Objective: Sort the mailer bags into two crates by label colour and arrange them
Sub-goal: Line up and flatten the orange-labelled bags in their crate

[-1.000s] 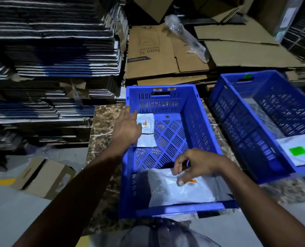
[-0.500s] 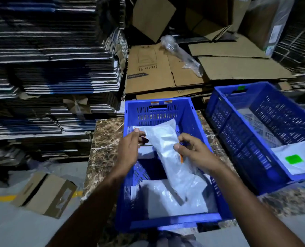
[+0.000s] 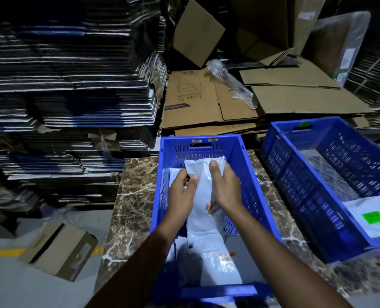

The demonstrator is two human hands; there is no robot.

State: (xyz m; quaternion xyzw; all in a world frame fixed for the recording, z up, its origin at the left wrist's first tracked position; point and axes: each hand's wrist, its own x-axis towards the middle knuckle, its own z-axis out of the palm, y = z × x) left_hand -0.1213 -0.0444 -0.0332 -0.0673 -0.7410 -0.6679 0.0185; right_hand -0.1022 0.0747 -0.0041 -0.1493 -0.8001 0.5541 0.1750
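Note:
Both hands hold one white mailer bag [image 3: 201, 187] with an orange label over the left blue crate [image 3: 254, 196]. My left hand [image 3: 182, 192] pinches its left edge; my right hand [image 3: 225, 187] grips its right side, thumb on top. The bag stands on end against the crate's far wall. Another white mailer [image 3: 218, 267] with an orange label lies at the crate's near end, and a third shows behind my left hand. The right blue crate [image 3: 295, 174] holds a white mailer [image 3: 371, 216] with a green label.
Both crates sit on a brown marble table [image 3: 133, 190]. Stacks of flattened cartons [image 3: 69, 85] rise to the left and behind. Flat brown cardboard [image 3: 198, 103] and a roll of clear plastic [image 3: 231, 83] lie behind the crates. A small cardboard box [image 3: 58, 250] sits on the floor to the left.
The right hand lifted a mailer from the crate's near end, the left hand joined it, and both carried it to the far end, standing it more upright.

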